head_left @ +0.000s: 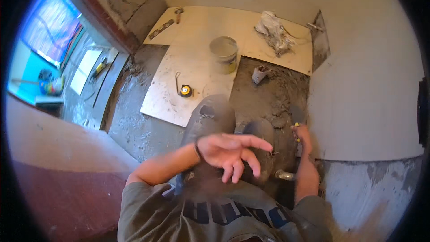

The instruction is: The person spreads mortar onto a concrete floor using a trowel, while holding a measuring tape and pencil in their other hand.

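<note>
My left hand (230, 154) hovers over my lap, slightly blurred, palm turned up and fingers apart with nothing in them. Down at the right, beside the large-tiled wall, my right hand (303, 135) is closed around the yellow handle of a trowel (298, 114). Its grey blade points away from me, close to the wet mortar (273, 94) spread on the floor. Whether the blade touches the mortar I cannot tell. A pipe stub (285, 175) sticks out near my right forearm.
Pale floor tiles (165, 83) carry a tape measure (185, 91), a bucket (223, 54), a spirit level (161, 29), a hammer (178, 14) and a crumpled whitish rag or bag (273, 31). An upright pipe piece (259, 75) stands in the mortar. A power tool (99, 67) lies beyond the doorway.
</note>
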Demonstrator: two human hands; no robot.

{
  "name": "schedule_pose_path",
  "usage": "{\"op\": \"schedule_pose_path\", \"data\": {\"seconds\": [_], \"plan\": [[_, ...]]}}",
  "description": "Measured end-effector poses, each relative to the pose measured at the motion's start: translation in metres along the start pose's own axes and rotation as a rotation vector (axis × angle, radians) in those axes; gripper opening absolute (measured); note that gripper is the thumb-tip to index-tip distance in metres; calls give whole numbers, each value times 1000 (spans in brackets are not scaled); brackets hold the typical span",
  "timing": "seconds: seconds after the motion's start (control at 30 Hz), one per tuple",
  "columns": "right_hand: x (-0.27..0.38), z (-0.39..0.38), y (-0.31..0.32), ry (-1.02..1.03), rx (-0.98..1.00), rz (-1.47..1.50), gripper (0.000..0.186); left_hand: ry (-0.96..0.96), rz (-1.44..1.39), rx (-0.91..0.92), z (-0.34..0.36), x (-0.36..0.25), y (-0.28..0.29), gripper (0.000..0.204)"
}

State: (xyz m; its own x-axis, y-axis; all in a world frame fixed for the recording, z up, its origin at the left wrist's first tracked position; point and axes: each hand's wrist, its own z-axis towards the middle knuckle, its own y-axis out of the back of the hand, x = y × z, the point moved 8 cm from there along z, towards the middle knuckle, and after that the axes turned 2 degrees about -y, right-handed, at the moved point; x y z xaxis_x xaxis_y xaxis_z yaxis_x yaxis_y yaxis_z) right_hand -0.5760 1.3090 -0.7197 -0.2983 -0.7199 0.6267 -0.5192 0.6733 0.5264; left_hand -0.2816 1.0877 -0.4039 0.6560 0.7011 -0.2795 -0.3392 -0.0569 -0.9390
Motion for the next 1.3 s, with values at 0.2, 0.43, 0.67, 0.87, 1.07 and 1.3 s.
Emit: {"op": "schedule_pose_path", "data": {"seconds": [0.2,0.43,0.67,0.87,1.07,1.3], "plan": [[19,23,30,196,-321,-447,42,-138,345,-242,-1,-114,-1,85],[22,16,-19,190,-208,-705,26,430,2018,-158,64,-59,47,63],[49,24,5,342,-35,-675,34,506,2177,-403,62,-84,89,56],[78,36,-71,123,-65,-528,38,570,2096,-294,72,-64,97,54],[60,-5,-58,318,-34,-456,36,607,2072,-350,71,-68,97,56],[54,13,-90,216,-9,-392,46,524,2127,-284,78,-60,87,59]]}}
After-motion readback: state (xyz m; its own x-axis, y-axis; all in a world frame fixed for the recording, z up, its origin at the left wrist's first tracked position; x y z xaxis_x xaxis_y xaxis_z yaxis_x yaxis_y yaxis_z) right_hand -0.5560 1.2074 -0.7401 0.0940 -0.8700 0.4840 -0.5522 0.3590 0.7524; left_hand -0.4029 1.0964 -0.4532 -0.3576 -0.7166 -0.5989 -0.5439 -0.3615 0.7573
